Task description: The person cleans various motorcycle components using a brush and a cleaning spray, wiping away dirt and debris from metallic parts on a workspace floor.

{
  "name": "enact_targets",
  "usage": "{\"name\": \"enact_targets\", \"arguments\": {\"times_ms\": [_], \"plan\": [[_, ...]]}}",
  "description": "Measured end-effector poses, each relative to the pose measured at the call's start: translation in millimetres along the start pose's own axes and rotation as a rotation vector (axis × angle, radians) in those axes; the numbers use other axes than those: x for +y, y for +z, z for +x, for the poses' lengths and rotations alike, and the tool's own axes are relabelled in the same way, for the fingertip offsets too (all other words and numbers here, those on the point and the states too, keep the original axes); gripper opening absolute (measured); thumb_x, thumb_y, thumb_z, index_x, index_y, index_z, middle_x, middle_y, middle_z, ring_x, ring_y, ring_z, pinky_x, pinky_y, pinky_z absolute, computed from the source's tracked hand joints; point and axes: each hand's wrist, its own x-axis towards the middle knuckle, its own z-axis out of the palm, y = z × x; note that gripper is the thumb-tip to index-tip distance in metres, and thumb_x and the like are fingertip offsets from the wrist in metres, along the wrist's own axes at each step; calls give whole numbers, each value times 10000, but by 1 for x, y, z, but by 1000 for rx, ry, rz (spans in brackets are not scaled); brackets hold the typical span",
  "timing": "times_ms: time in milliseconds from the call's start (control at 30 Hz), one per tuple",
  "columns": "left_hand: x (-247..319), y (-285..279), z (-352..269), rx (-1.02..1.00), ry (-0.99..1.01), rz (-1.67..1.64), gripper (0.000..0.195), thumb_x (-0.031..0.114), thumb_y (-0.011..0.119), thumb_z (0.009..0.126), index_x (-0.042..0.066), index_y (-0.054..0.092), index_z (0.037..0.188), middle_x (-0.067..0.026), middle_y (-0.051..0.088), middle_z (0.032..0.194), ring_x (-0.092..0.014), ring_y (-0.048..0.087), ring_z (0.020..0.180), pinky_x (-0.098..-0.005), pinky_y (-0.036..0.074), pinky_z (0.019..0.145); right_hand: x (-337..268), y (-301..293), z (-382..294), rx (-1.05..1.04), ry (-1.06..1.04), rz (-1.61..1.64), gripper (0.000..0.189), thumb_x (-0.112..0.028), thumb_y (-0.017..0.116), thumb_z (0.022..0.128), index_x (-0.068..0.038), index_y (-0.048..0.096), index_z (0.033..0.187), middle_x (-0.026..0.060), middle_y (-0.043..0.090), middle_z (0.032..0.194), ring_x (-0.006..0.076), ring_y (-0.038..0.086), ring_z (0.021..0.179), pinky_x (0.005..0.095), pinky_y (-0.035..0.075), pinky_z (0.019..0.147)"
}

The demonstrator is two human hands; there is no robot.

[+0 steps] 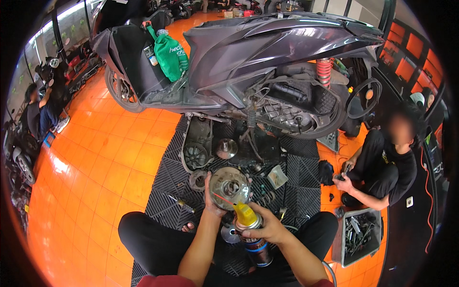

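My left hand (212,201) holds a round metal pulley part (229,188) of a scooter's transmission by its rim, its hub facing up. In my right hand (267,224) is an aerosol can (255,244) with a yellow spray head, whose thin red straw points over the lower left of the pulley face. Whether spray is coming out, I cannot tell. Beyond the pulley lie a transmission cover (196,143), a cone-shaped metal pulley half (226,148) and a ring-shaped part (197,180). Another metal disc (230,234) rests below my hands, partly hidden by the can.
A dark scooter (287,46) with its transmission side uncovered stands across the front. Springs (267,198), a white tray (277,177) and a screwdriver-like tool (181,203) lie on the black mat. A grey bin of tools (359,235) and a seated co-worker (391,161) are at right.
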Motion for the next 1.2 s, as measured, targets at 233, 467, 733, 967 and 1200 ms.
{"name": "enact_targets", "arguments": {"times_ms": [233,467,733,967,1200], "plan": [[13,-13,1,-70,130,28,931,765,380,903,16,463,1451,-302,489,1431,-470,503,1308,-698,405,1058,-4,3,-11,14,187,253,685,-146,857,789,2,531,1373,54,681,1118,155,634,1059,319,470,984],[16,-5,-2,-134,205,-56,885,720,415,922,12,457,1450,-305,501,1417,-482,461,1342,-708,414,1047,-10,-8,-17,87,188,253,616,-134,848,798,3,553,1320,57,694,1083,142,660,1003,304,510,930],[17,-8,-3,-145,237,-51,878,719,416,925,13,463,1446,-314,493,1422,-484,447,1355,-717,414,1041,-20,-9,-18,127,215,84,535,-160,852,803,-5,587,1241,54,696,1044,134,654,981,286,505,907],[16,-8,-3,-78,238,-33,874,720,398,919,11,495,1420,-317,517,1396,-482,509,1298,-689,453,1019,-19,-15,-14,244,166,29,479,-164,853,806,-13,601,1185,43,697,1021,128,655,934,284,516,854],[14,-12,1,10,195,20,892,731,347,925,-10,520,1391,-317,562,1346,-480,552,1253,-626,495,1005,-12,-25,-9,318,100,-106,541,-222,868,786,-14,604,1209,38,684,1013,129,632,954,287,492,877]]}}
